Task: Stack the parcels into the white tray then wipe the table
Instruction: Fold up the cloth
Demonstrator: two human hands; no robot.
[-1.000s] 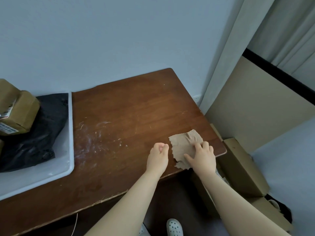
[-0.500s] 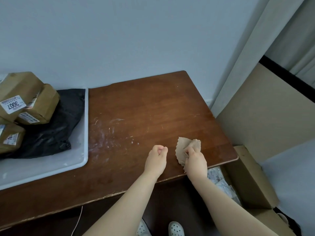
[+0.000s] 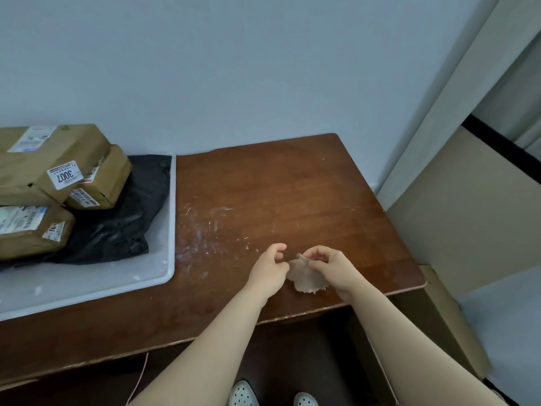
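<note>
We see the right hand (image 3: 333,269) with its grip pinched on the top edge of a small brown cloth (image 3: 307,278), thumb and fingertips closed around a bunched fold. The left hand (image 3: 270,269) sits just beside it, touching the cloth's left edge; its fingers are curled but slightly parted, and we cannot tell whether they actually clamp the fabric. The cloth hangs crumpled between the two hands, its ragged lower edge lying on the tabletop (image 3: 292,186) near the front right corner.

Moving outward, we find pale smears and scratches (image 3: 205,230) on the dark wood to the left of the hands, between them and the white tray (image 3: 171,230). The tray rests on the left part of the tabletop. Inside it lies a black plastic bag parcel (image 3: 126,218), and on top of that sit three brown paper parcels (image 3: 58,171) with white labels, stacked in a loose pile against the tray's left side; one label reads 3007.

Beyond the tabletop's right edge stands a cardboard box (image 3: 450,317) on the floor. Below the front edge we see the tips of white shoes (image 3: 243,395).
</note>
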